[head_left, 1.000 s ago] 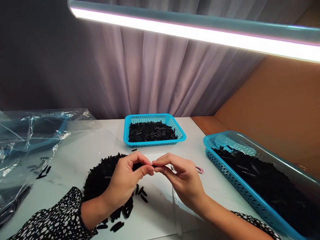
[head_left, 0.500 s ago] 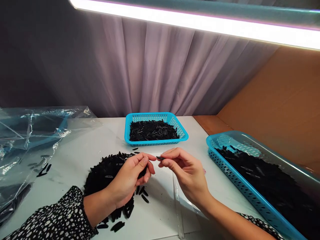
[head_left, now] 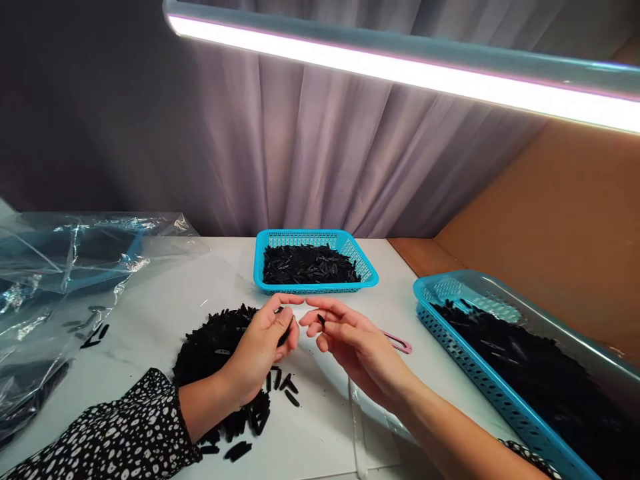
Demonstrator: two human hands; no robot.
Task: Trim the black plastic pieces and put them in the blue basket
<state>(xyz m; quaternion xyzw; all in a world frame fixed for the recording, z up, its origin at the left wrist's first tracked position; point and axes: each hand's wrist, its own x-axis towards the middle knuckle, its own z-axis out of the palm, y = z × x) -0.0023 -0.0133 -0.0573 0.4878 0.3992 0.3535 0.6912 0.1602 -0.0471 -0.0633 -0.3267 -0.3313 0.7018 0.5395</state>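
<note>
My left hand [head_left: 263,343] is closed, its fingers curled around some small elongated black pieces [head_left: 285,327], with the index finger stretched forward. Close by on its right, my right hand [head_left: 350,337] pinches one small black piece [head_left: 321,321] between thumb and fingers. The tips of both index fingers nearly meet. Beneath and to the left of my left hand lies a pile of the same black pieces [head_left: 205,350] on the white table. Several loose ones [head_left: 287,385] are scattered at the pile's right edge.
A blue perforated basket [head_left: 315,289] of black pieces stands at the back. Another, larger blue basket [head_left: 480,387] is at the right, also filled. Clear plastic bags [head_left: 75,260] lie at left. A pink slotted object [head_left: 400,343] sits behind my right hand. A lamp [head_left: 400,63] hangs overhead.
The black piece in my right hand has drawn back from the left fingertips and tilted. My right hand has turned, uncovering the pink object. The view has shifted slightly.
</note>
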